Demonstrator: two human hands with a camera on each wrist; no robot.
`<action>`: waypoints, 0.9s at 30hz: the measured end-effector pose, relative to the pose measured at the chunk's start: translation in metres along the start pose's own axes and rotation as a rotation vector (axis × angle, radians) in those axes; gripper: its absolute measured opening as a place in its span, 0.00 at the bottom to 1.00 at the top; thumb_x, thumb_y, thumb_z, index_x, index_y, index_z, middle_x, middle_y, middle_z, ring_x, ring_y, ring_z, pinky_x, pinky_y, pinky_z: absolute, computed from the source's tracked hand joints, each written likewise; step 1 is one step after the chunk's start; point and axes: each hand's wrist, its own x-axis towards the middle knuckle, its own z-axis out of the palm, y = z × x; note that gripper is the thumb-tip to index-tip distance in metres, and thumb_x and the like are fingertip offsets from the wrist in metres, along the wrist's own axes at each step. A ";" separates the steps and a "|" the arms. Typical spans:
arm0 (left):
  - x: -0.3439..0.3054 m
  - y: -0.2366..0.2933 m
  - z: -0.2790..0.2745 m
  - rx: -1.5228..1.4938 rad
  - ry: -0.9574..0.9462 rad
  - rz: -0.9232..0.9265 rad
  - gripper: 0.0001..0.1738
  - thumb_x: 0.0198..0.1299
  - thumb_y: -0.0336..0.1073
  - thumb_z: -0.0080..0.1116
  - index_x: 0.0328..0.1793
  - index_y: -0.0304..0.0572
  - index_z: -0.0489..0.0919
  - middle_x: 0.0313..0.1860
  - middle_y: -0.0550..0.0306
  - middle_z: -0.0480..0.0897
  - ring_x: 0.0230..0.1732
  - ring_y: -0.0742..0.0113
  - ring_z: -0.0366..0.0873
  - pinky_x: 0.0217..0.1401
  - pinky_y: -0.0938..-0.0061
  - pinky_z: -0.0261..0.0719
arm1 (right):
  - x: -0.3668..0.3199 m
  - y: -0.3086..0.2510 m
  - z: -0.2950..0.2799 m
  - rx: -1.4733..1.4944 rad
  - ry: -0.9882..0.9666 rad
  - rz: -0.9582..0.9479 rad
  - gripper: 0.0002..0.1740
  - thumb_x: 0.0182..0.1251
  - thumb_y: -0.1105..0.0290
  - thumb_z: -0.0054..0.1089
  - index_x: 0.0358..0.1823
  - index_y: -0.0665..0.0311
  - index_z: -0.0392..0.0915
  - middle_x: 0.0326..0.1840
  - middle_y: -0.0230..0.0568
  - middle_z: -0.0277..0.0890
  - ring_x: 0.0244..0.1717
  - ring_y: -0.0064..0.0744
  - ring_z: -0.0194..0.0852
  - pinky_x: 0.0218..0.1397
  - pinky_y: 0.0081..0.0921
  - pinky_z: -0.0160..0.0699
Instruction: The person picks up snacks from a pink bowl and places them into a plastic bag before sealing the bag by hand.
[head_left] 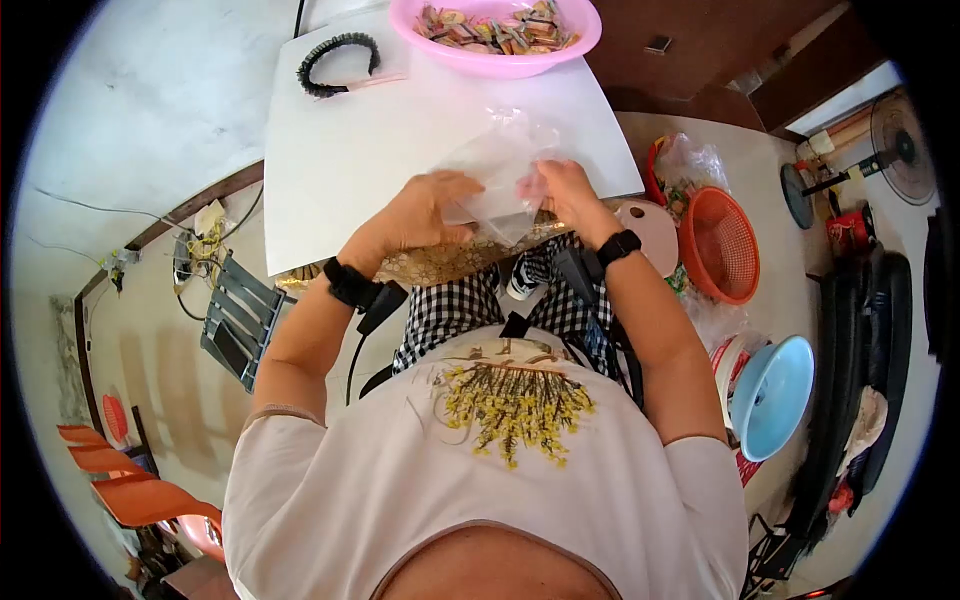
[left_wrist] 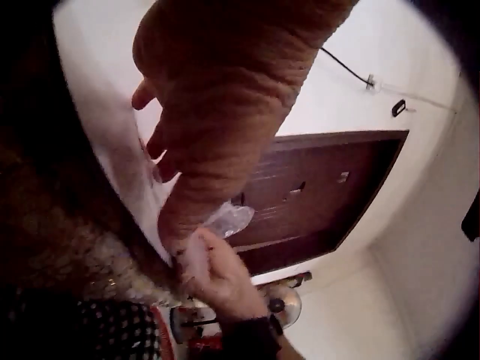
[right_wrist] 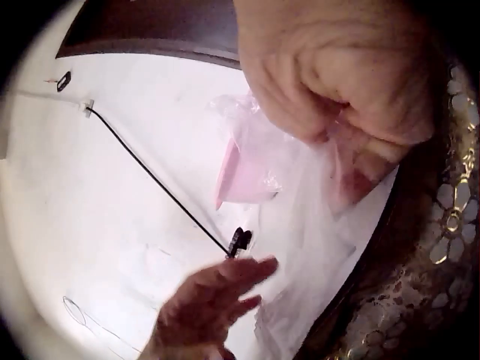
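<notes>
Near to far: between my checked trousers [head_left: 450, 325] and the white table [head_left: 350, 150], a gold-patterned cover [head_left: 430, 265] shows below the near edge, where my right hand [head_left: 568, 195] pinches a clear plastic bag [head_left: 495, 160], fingers curled into the film. Opposite, my left hand [head_left: 425, 210] holds its fingers apart and loosely extended, gripping nothing that I can see; whether their tips touch the film I cannot tell. The bag lies crumpled between my two hands, over the near edge. I judge the step in hand to be handling and spreading this bag, and the next move to call for a left-hand hold on the film, so that two hands could draw its sides apart. Its mouth is lost among folds and glare, and my left palm is deep in shadow in its own wrist view. Farther off, toward the table's far left corner, sits a black ruffled hairband [head_left: 303, 72], a pale strip beside it too faint to identify. At the far edge stands a pink basin [head_left: 495, 63] of small wrapped packets [head_left: 500, 32], its far rim cut off by the frame.
</notes>
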 end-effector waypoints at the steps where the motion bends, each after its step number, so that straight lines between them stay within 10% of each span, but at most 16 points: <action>1: -0.006 -0.005 0.011 0.225 0.053 0.054 0.21 0.51 0.32 0.65 0.54 0.46 0.80 0.54 0.51 0.81 0.57 0.51 0.77 0.58 0.61 0.74 | 0.008 0.003 -0.008 -0.001 -0.019 -0.021 0.13 0.70 0.68 0.47 0.46 0.70 0.73 0.38 0.49 0.81 0.33 0.37 0.82 0.29 0.29 0.79; 8: 0.014 -0.021 0.029 0.285 0.137 -0.033 0.05 0.52 0.35 0.63 0.34 0.46 0.84 0.40 0.60 0.84 0.44 0.54 0.79 0.44 0.60 0.77 | 0.020 -0.005 -0.050 0.087 0.064 -0.042 0.11 0.70 0.64 0.52 0.46 0.63 0.72 0.37 0.39 0.79 0.38 0.30 0.81 0.32 0.23 0.77; 12: 0.032 -0.008 0.025 0.259 0.061 -0.188 0.05 0.54 0.36 0.61 0.32 0.47 0.85 0.36 0.57 0.84 0.40 0.54 0.80 0.40 0.62 0.78 | 0.006 -0.021 -0.035 -0.351 0.643 -0.335 0.23 0.66 0.65 0.58 0.59 0.67 0.66 0.41 0.39 0.78 0.36 0.30 0.78 0.34 0.22 0.76; 18: 0.056 -0.001 0.021 0.169 -0.035 -0.227 0.06 0.51 0.38 0.66 0.32 0.47 0.84 0.31 0.56 0.83 0.34 0.55 0.81 0.37 0.63 0.77 | -0.050 -0.031 0.002 -1.066 0.122 -1.116 0.11 0.58 0.64 0.63 0.38 0.62 0.78 0.38 0.42 0.78 0.39 0.41 0.76 0.41 0.34 0.76; 27: 0.070 0.000 0.016 -0.110 -0.173 -0.292 0.10 0.49 0.37 0.70 0.29 0.41 0.81 0.24 0.54 0.81 0.27 0.57 0.77 0.31 0.65 0.73 | -0.052 -0.012 0.002 -1.042 -0.064 -0.795 0.13 0.60 0.64 0.59 0.25 0.67 0.76 0.26 0.50 0.72 0.30 0.53 0.72 0.34 0.44 0.70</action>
